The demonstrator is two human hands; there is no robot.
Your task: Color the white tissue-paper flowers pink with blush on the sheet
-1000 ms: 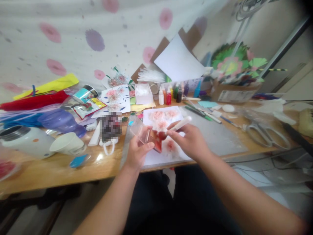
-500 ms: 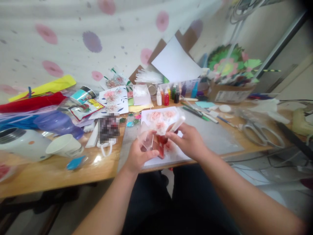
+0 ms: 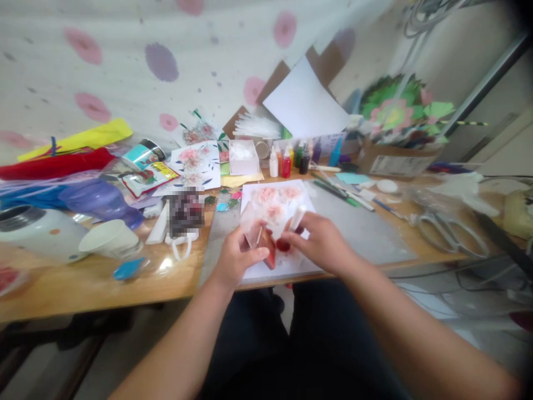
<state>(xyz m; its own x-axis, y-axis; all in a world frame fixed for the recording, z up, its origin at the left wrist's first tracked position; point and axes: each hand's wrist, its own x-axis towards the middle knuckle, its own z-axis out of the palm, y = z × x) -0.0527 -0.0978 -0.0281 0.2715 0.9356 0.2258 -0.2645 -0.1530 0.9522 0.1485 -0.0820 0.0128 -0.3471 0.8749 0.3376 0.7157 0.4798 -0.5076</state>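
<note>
My left hand (image 3: 239, 254) is closed on a small flat case with a red inside (image 3: 270, 256), which looks like an ink pad. Its clear lid (image 3: 255, 225) stands open. My right hand (image 3: 320, 240) grips a brush with a white handle (image 3: 297, 218), its round dark-red head (image 3: 283, 245) pointing down just right of the case. Under both hands lies a white sheet of paper (image 3: 256, 191) with soft pink flowers on it. Whether the brush head touches the paper I cannot tell.
A grey mat (image 3: 366, 236) lies under the paper. Several paint bottles (image 3: 286, 165) and a white box (image 3: 244, 160) line the back. Scissors (image 3: 452, 230) and pens (image 3: 339, 190) are right; a paper cup (image 3: 109, 240) and blue piece (image 3: 129, 269) are left, near the table edge.
The brush head has moved from over the red pad to just beside it, above the flower paper. Its handle stands more upright. The case has tilted slightly in my left hand.
</note>
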